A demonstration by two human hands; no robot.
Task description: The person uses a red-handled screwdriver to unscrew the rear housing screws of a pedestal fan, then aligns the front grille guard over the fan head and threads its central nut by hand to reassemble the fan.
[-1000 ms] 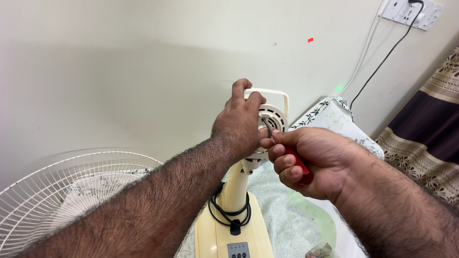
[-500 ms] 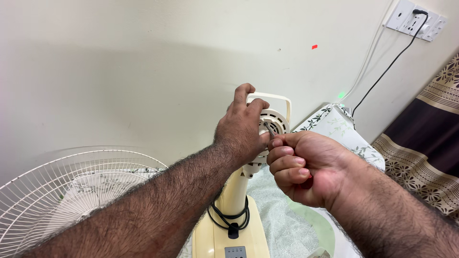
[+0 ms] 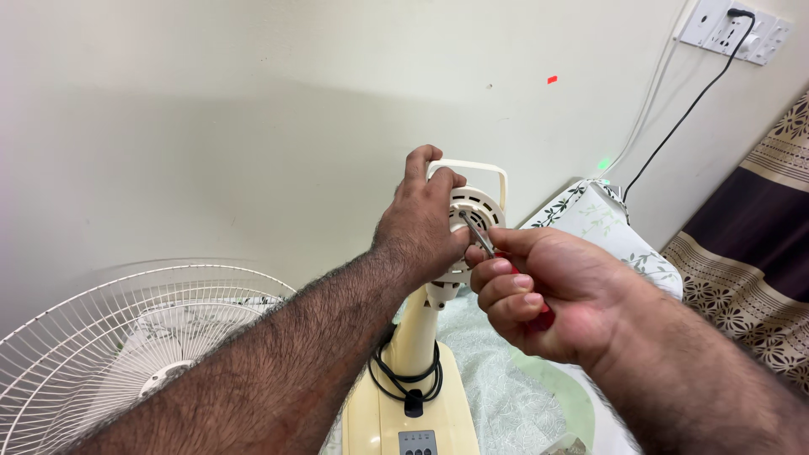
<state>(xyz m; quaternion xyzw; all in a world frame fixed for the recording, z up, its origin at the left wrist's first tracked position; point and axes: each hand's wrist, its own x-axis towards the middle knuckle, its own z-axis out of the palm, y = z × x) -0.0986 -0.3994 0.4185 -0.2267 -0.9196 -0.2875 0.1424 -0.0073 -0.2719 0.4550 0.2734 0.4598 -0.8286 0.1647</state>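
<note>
A plain pale wall (image 3: 211,109) fills the background, with a white socket plate (image 3: 735,29) high at its right edge and a black cable (image 3: 674,126) running down from it. A patterned brown curtain (image 3: 758,253) hangs at the right, and a leaf-print pillow (image 3: 607,227) lies below the cable.

We stand over a cream pedestal fan; its round motor housing (image 3: 480,211) sits upright in the middle of the view, bare of its grille, with a carry handle (image 3: 493,168) rising behind it. Our left hand (image 3: 421,223) is wrapped around the housing from the left, fingers curled over its top edge. Our right hand (image 3: 539,291) is closed in a fist around a red-handled screwdriver (image 3: 482,238), whose metal shaft slants up to meet the face of the housing.

Below, the fan's neck drops to the base (image 3: 396,413), where a black cord (image 3: 409,383) is coiled. The detached white wire grille (image 3: 109,345) rests at the lower left, well apart from the hands.
</note>
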